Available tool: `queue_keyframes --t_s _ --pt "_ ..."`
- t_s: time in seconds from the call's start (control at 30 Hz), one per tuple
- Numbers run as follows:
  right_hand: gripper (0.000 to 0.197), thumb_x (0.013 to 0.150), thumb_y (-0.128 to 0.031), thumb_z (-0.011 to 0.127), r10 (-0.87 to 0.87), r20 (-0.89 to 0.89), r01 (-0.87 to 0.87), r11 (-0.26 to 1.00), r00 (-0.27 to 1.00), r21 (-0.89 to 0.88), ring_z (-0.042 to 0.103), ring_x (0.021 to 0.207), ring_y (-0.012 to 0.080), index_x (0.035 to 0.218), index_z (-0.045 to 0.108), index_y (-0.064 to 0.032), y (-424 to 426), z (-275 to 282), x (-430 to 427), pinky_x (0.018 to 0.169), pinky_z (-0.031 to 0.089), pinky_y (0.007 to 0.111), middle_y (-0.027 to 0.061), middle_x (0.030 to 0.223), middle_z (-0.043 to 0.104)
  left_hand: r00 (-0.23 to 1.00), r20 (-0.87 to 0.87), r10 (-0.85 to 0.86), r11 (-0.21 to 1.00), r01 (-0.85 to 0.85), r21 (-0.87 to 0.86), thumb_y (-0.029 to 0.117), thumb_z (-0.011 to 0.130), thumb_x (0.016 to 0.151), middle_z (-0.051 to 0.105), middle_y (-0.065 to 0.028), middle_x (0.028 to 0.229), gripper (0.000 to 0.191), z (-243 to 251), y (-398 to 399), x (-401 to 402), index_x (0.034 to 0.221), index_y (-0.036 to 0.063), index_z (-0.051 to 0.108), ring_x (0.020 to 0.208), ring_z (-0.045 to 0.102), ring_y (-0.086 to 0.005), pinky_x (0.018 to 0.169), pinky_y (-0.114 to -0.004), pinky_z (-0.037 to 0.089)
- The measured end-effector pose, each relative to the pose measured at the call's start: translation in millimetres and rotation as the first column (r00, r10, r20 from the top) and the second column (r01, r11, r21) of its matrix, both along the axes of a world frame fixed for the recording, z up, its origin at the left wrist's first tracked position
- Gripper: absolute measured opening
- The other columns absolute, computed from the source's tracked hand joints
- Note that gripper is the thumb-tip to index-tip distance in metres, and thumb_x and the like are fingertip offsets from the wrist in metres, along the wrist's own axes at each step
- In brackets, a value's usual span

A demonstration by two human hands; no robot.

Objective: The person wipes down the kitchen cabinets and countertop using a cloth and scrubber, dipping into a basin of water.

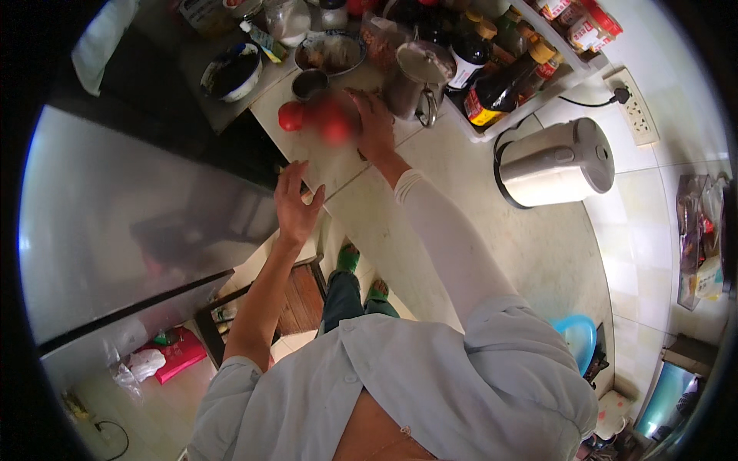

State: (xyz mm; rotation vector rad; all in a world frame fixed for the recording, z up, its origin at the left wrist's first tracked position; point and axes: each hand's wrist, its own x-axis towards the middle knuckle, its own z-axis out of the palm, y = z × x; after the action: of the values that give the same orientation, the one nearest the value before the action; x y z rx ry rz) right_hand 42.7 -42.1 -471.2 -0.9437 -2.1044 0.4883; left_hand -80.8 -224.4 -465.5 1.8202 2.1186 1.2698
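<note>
My right hand (375,124) reaches over the tiled counter (369,201), right beside several red round fruits, likely tomatoes. A blurred patch covers part of these red fruits (334,124), so I cannot tell whether my fingers grip one. One red tomato (291,116) shows clearly at the left of the group. Just behind it stands a small metal cup (310,84). My left hand (297,201) hovers by the counter's left edge, thumb and fingers apart, holding nothing. To the right of my right hand is a lidded metal pot (418,80) with a looped handle.
A plastic rack (478,135) holds sauce bottles (501,86). Near the wall stands an electric kettle (553,164). Two bowls, a dark-filled one (233,72) and a patterned one (330,52), sit at the back left. A blue basin (582,340) lies at lower right.
</note>
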Motion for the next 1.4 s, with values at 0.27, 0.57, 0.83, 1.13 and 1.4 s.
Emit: queue_keyframes --t_s 0.27,0.57,0.83,1.13,1.4 --pt "0.052 0.078 -0.006 0.054 -0.192 0.054 0.192 0.981 0.98 0.002 0.036 0.12 0.0398 0.128 0.04 -0.0087 56 -35 -39 0.098 0.034 0.044 0.0221 0.133 0.034 0.987 0.09 0.135 0.988 -0.127 -0.083 0.023 0.08 0.059 0.031 -0.0205 0.135 0.089 2 74 -33 0.134 0.009 0.033 0.123 0.034 -0.037 0.098 -0.043 0.035" --pt "0.049 0.071 -0.009 0.059 -0.088 0.075 0.089 0.996 0.993 -0.01 0.043 0.108 0.0384 0.118 0.046 -0.0078 59 -31 -23 0.091 0.038 0.044 0.0175 0.121 0.045 0.996 0.006 0.092 0.995 -0.092 -0.023 0.026 0.084 0.056 0.029 -0.0194 0.135 0.1 -3 92 -32 0.136 0.0052 0.027 0.123 0.033 -0.0356 0.1 -0.043 0.035" --pt "0.051 0.057 -0.008 0.066 -0.11 0.053 0.103 0.988 0.992 0.117 0.052 0.101 0.0324 0.107 0.055 -0.0106 -48 19 74 0.086 0.043 0.042 0.0111 0.107 0.056 0.998 0.058 0.009 0.999 -0.011 0.035 0.025 0.083 0.058 0.029 -0.0223 0.135 0.096 -18 79 -51 0.135 0.006 0.03 0.124 0.031 -0.0377 0.101 -0.046 0.03" --pt "0.037 0.072 -0.015 0.063 -0.698 0.104 0.681 0.714 0.708 0.164 0.044 0.112 0.0313 0.108 0.055 -0.0132 -41 -9 132 0.097 0.036 0.043 0.0088 0.115 0.052 0.976 0.11 -0.188 0.975 0.199 -0.101 0.015 0.072 0.072 0.044 -0.0151 0.113 0.07 3 31 -26 0.131 0.0027 0.037 0.104 0.045 -0.0281 0.091 -0.038 0.038" --pt "0.057 0.065 -0.007 0.069 -0.817 0.242 0.852 0.507 0.523 -0.13 0.042 0.116 0.0341 0.117 0.051 -0.0168 -170 3 300 0.103 0.032 0.041 0.009 0.121 0.05 0.77 0.086 -0.632 0.765 0.638 -0.094 0.003 0.06 0.079 0.049 -0.0115 0.093 0.044 16 25 10 0.12 -0.0009 0.045 0.083 0.048 -0.0227 0.076 -0.033 0.042"
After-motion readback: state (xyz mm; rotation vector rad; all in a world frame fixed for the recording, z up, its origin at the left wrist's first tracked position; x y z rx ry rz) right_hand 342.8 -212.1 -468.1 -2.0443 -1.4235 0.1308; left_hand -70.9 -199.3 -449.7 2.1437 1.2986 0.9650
